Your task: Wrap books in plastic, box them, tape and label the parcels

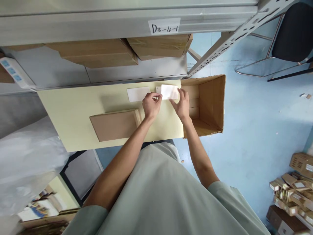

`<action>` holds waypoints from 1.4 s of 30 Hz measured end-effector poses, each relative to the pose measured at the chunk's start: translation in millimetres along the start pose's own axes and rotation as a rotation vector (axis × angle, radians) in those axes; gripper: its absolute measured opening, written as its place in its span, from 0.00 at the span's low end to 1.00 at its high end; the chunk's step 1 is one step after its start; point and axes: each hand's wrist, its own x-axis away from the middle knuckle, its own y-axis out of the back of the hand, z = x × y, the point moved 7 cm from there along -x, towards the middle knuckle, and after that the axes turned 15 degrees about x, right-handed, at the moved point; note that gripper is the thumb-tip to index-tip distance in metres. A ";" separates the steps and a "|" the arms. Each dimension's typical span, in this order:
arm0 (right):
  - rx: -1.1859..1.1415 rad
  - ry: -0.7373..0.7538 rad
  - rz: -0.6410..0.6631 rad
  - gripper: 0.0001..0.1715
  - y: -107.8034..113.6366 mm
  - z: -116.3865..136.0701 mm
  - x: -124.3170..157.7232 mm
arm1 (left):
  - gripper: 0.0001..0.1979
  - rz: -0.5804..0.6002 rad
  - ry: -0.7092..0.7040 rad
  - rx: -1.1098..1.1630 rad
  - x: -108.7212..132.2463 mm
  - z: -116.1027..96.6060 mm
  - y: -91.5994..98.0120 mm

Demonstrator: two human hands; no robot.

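Both my hands hold a white label sheet (169,91) just above the far right part of a pale yellow table (70,111). My left hand (151,105) pinches its left edge, fingers closed. On the sheet's right side, my right hand (182,104) grips with curled fingers. Another white sheet (138,94) lies flat on the table to the left. A flat brown cardboard box (113,124) rests on the table near my left wrist.
An open empty cardboard carton (210,101) stands at the table's right end. A grey metal shelf rack (97,29) tagged D3-4-1 holds brown boxes (97,52) behind. A black chair (290,36) is at far right. Small boxes (290,192) pile on the blue floor.
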 end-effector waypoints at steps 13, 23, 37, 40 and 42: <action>-0.315 -0.107 -0.251 0.23 38.0 -14.7 8.3 | 0.21 0.461 -0.357 -0.082 9.5 -20.8 -57.5; -0.426 -0.430 -0.281 0.29 31.8 -99.6 -17.4 | 0.46 0.833 -0.392 -0.755 -5.6 2.3 -120.0; -0.347 -0.917 -0.390 0.18 35.0 -146.7 65.4 | 0.40 0.858 -0.253 -0.712 -10.1 6.8 -113.5; -0.326 -0.689 -0.536 0.27 65.1 -118.6 70.7 | 0.38 0.824 -0.213 -0.526 7.5 0.6 -101.8; -0.294 -0.461 -0.582 0.30 82.7 -86.1 69.3 | 0.36 0.762 -0.179 -0.362 26.7 -7.7 -87.8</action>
